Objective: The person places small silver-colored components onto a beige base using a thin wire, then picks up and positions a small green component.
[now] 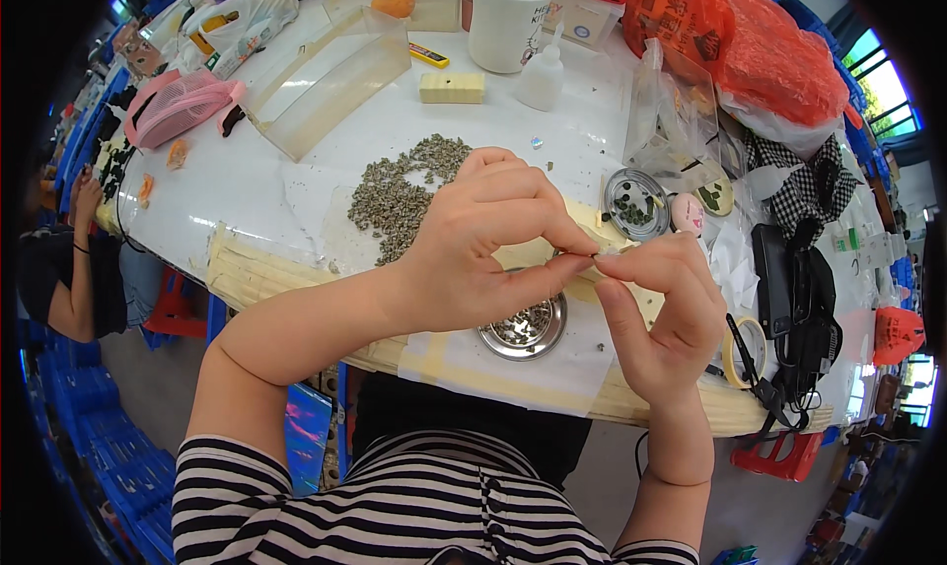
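My left hand (483,240) and my right hand (676,309) meet fingertip to fingertip above the table. Thumb and forefinger of each are pinched together, and a tiny dark piece shows between them, too small to name. Below the fingers sits a round metal dish (562,330) of small pieces, partly hidden by my left hand. Just beyond the left hand, a loose heap of small grey-brown parts (390,195) is spread on the table. Past my right hand stands a round clear dish (614,182) with dark green pieces in it, beside a pink egg-shaped thing (687,214).
Toward the back are a pale block (452,89), a white squeeze bottle (541,77), a white container (505,33) and a clear plastic tray (340,87). Red plastic bags (760,62), a tape roll (742,353) and a black bag (779,279) lie right. Another person (74,279) sits left.
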`<state>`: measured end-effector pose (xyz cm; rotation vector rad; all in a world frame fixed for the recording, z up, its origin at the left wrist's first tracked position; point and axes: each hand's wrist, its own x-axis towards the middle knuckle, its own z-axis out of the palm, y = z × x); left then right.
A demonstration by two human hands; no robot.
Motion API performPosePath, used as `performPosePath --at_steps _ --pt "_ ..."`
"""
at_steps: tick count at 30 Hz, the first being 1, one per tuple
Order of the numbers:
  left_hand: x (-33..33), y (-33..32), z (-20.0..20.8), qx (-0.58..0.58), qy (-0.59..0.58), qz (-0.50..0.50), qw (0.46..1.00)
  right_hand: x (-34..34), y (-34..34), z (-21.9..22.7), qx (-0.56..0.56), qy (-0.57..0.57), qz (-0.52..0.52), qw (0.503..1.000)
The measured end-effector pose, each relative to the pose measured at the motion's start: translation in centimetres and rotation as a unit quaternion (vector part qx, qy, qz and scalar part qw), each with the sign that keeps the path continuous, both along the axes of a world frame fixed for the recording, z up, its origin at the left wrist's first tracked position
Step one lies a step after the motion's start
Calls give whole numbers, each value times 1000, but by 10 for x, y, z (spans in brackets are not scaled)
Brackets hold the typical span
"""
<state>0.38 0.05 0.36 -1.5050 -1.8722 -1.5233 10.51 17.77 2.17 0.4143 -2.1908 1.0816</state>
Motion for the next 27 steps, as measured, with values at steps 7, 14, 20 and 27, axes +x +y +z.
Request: performPosePath --at_steps 7,14,20,27 --pt "-2 -1 0 10 -29 -13 999 -1 3 -3 12 4 -17 1000" --pt "-2 -2 0 7 -2 -30 1000 -1 4 -7 -60 -92 28 994" --pt "-1 -1 1 -7 -5 -10 1000 1 1 -1 9 14 -10 1000" --pt "-1 -1 1 -6 -16 -15 1000 0 3 -2 36 15 -32 999"
